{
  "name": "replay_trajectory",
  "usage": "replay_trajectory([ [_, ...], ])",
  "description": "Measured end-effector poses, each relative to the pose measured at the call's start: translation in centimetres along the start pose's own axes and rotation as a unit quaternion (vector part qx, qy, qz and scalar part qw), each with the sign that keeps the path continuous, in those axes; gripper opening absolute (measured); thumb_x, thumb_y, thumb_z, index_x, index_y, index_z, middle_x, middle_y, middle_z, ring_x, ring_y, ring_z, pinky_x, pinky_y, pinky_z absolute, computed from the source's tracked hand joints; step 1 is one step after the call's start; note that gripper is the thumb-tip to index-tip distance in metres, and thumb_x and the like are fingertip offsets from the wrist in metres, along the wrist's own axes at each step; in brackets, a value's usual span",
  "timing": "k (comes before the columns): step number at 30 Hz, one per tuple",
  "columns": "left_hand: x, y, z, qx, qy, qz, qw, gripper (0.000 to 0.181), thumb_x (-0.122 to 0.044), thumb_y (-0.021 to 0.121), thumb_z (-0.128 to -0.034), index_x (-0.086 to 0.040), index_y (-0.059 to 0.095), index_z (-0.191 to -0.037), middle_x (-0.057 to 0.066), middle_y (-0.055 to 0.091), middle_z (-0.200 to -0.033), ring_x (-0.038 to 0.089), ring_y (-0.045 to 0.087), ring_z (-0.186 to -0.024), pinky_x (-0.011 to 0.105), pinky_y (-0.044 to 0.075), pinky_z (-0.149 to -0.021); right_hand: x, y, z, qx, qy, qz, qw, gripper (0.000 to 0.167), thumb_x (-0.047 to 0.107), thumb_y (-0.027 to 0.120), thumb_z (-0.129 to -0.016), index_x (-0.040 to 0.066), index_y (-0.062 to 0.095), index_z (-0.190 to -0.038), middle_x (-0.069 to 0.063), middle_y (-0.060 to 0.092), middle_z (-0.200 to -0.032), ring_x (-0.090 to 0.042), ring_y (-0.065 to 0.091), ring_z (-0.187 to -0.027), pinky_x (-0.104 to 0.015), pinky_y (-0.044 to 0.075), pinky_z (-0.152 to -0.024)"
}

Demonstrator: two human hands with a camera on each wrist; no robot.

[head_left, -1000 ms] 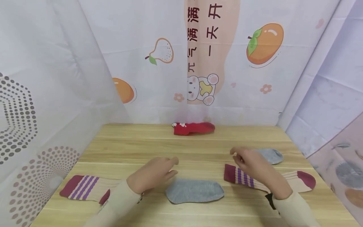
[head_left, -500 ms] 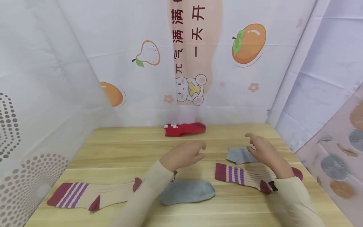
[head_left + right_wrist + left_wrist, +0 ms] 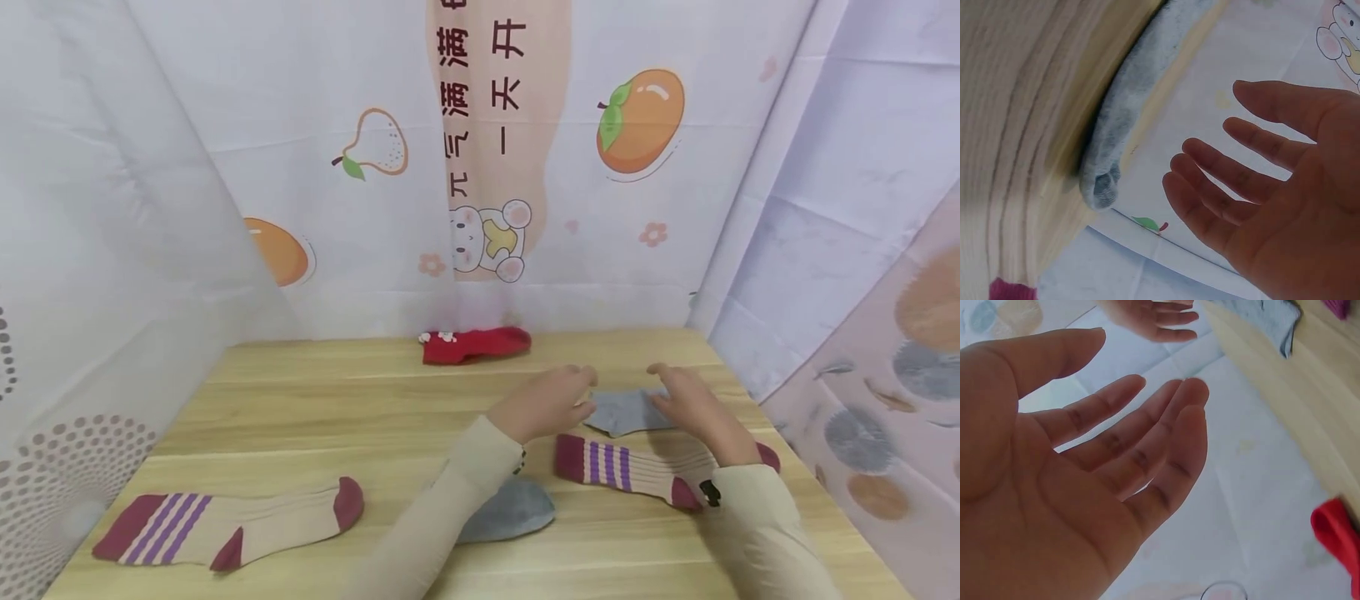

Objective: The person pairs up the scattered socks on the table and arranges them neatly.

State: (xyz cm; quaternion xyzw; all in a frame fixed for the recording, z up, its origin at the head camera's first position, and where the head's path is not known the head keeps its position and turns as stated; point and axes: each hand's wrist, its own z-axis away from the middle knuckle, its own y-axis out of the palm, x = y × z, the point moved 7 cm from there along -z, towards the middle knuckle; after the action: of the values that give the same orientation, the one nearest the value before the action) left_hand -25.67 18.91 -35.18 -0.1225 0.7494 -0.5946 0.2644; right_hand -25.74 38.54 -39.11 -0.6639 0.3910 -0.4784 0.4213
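My left hand (image 3: 546,402) hovers by the left end of the far grey sock (image 3: 622,412), its palm and loosely bent fingers bare in the left wrist view. On the other side, my right hand (image 3: 690,406) hangs over that sock's right part and hides it in the head view. The right wrist view shows the palm with nothing in it and the grey sock (image 3: 1125,106) apart from the fingers. Just nearer lies a cream sock (image 3: 637,471) with purple stripes and maroon ends, partly under the right forearm. My left sleeve covers part of another grey sock (image 3: 513,508).
A second striped cream sock (image 3: 277,525) lies at the front left of the wooden table (image 3: 315,425). At the back edge is a red sock (image 3: 476,344). Printed curtains (image 3: 337,250) hang behind the table and along both sides.
My left hand has moved right and away from the near grey sock, to the far grey one. My right hand has shifted slightly right across the table. The head view has turned to the right.
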Motion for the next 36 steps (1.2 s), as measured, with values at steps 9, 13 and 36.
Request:
replay_trajectory([
  [9, -0.2, 2.1, -2.8, -0.014, 0.005, -0.047, 0.9988, 0.032, -0.028, 0.063, -0.0982, -0.01, 0.061, -0.124, 0.004, 0.065, -0.114, 0.013, 0.063, -0.1, 0.023, 0.052, -0.084, -0.5, 0.6, 0.2, -0.001, 0.024, -0.007, 0.9997, 0.042, 0.001, 0.066, -0.089, -0.015, 0.051, -0.125, -0.038, 0.058, -0.119, -0.056, 0.053, -0.111, -0.064, 0.043, -0.094],
  [13, -0.3, 3.0, -4.0, -0.008, 0.001, -0.057, 0.9983, 0.032, -0.027, 0.062, -0.0977, -0.011, 0.061, -0.125, 0.004, 0.064, -0.117, 0.013, 0.062, -0.103, 0.023, 0.052, -0.086, -0.6, 0.8, 0.3, -0.005, 0.023, -0.007, 0.9997, 0.042, 0.001, 0.067, -0.09, -0.015, 0.051, -0.125, -0.038, 0.058, -0.118, -0.056, 0.054, -0.11, -0.064, 0.044, -0.092],
  [36, 1.3, 7.9, -5.1, 0.017, -0.113, -0.159, 0.9806, 0.008, -0.014, 0.066, -0.0917, -0.019, 0.072, -0.09, -0.005, 0.072, -0.09, 0.016, 0.064, -0.081, 0.032, 0.054, -0.067, -1.4, 2.2, 0.8, 0.057, 0.044, 0.001, 0.9974, 0.041, -0.014, 0.055, -0.083, -0.013, 0.059, -0.124, -0.027, 0.067, -0.099, -0.034, 0.064, -0.084, -0.052, 0.053, -0.077],
])
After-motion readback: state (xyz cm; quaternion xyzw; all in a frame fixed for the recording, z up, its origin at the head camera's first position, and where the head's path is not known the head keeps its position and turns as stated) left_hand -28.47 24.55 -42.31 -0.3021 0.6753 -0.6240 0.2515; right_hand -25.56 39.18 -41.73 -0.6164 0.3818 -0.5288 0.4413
